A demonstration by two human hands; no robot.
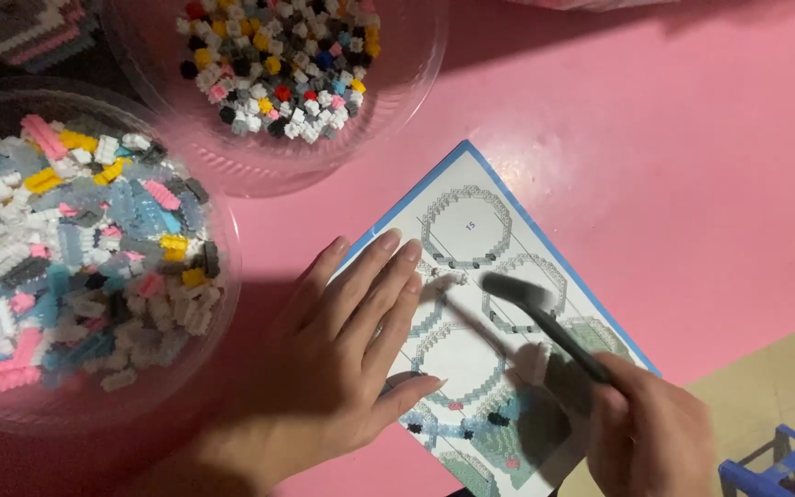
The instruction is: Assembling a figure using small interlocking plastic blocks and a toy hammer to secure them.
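Two hands are at work over a printed instruction sheet [471, 221] lying cornerwise on the pink tabletop [692, 138]. The left hand [342, 340] lies flat on the sheet's near edge, fingers stretched out and close together, thumb spread to the side — gripping nothing, apparently pressing the paper down so it stays put. Just off its fingertips, on the sheet, sits a small cluster of tiny pale bricks [442, 274].

The right hand [646, 433] is closed around the handle of a small dark hammer-like tool [545, 322], its head blurred and held just above the sheet, close to that cluster. Held by the far end of the handle, the head reaches the pieces while the hand stays clear of the diagrams.

Two clear plastic bowls stand to the left of the sheet, within reach of the left hand. The nearer bowl [223, 276] holds longer bricks in white, grey, blue, pink and yellow; the farther bowl [416, 92] holds smaller pieces, with black and red among them. Both are apart from the sheet.

The sheet shows ring-shaped building diagrams. At lower right, a beige floor and the corner of a blue frame [784, 460] — what it belongs to I cannot tell.
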